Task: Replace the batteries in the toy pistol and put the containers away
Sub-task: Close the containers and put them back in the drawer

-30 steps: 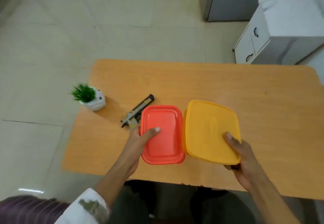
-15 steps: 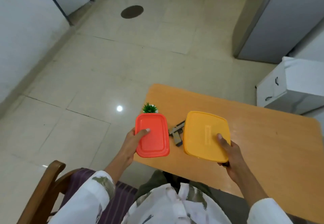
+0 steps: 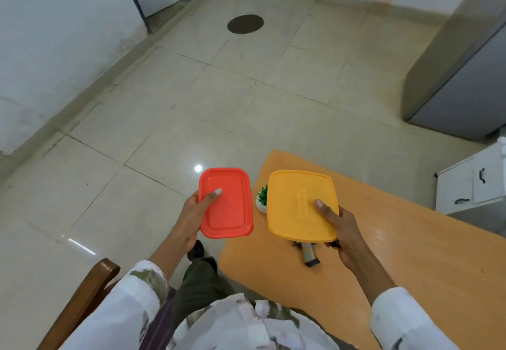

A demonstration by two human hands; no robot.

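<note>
You hold one container in each hand, both lifted in the air. Your left hand (image 3: 191,217) is clamped on the red container (image 3: 226,203): the thumb lies on top of its lid and the other fingers are hidden under it. This container is over the floor (image 3: 191,97), just past the left edge of the desk (image 3: 397,253). Your right hand (image 3: 341,226) is clamped on the yellow container (image 3: 298,204) in the same way, with the thumb on the lid and the fingers below. The yellow container hangs above the left part of the desk. The two containers are side by side and do not touch each other.

The toy pistol (image 3: 309,253) lies on the desk, under the near edge of the yellow container, so you see only a small part of it near your right hand. A small green plant in a white pot (image 3: 262,199) stands at the left edge of the desk, seen in the gap between the two containers. The wooden back of a chair (image 3: 82,297) shows at the lower left, beside your left sleeve (image 3: 123,308).
</note>
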